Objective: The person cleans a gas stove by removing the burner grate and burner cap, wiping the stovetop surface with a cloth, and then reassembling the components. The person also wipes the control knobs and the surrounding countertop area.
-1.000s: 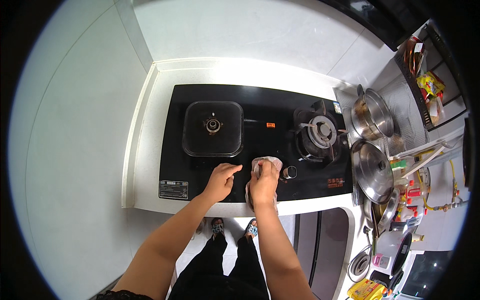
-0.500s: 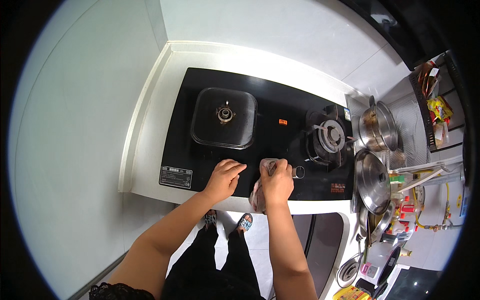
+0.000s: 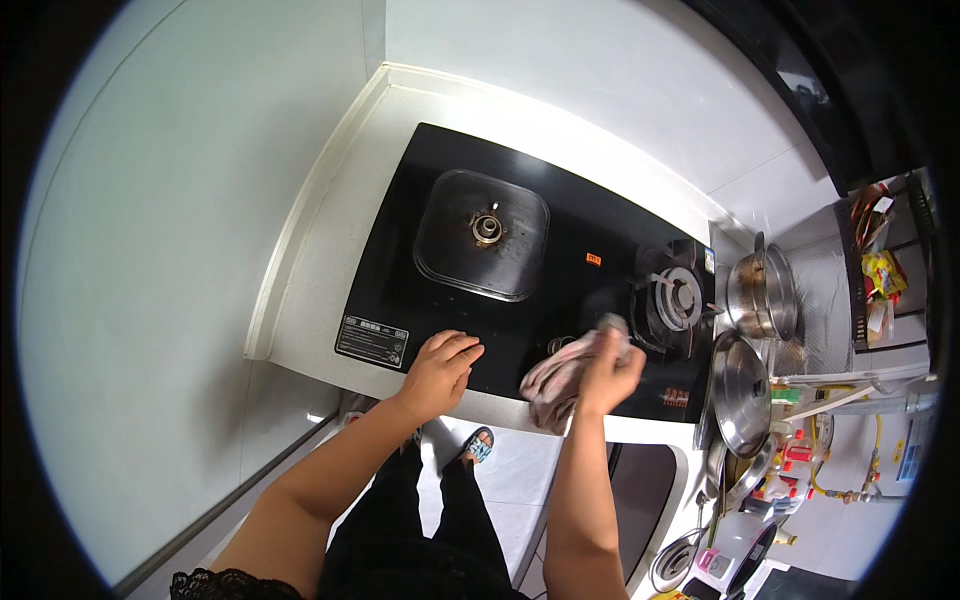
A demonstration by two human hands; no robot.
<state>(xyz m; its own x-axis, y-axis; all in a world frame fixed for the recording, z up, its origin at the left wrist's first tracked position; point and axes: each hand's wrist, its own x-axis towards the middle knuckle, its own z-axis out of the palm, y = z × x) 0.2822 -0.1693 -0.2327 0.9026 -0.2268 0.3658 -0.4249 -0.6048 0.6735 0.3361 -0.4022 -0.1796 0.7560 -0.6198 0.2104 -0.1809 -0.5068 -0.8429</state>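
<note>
While our right hand [image 3: 612, 374] grasps a bunched cloth [image 3: 553, 388] over the front edge of the black hob [image 3: 580, 222], near the right burner [image 3: 681, 298], our left hand [image 3: 438, 376] is loosely curled at that same edge, with nothing in it that we can see; we judge the step in hand to be wiping the glass about the control knob [image 3: 558, 344], which the cloth partly hides; the next move seems to call for a flat, even pass, clear of the burner's supports; to our right stands a steel pot [image 3: 750, 297], whose contents we cannot make out, near a steel lid [image 3: 738, 400]; a black basket [image 3: 857, 330] beyond holds bright packets [image 3: 882, 272]
</note>
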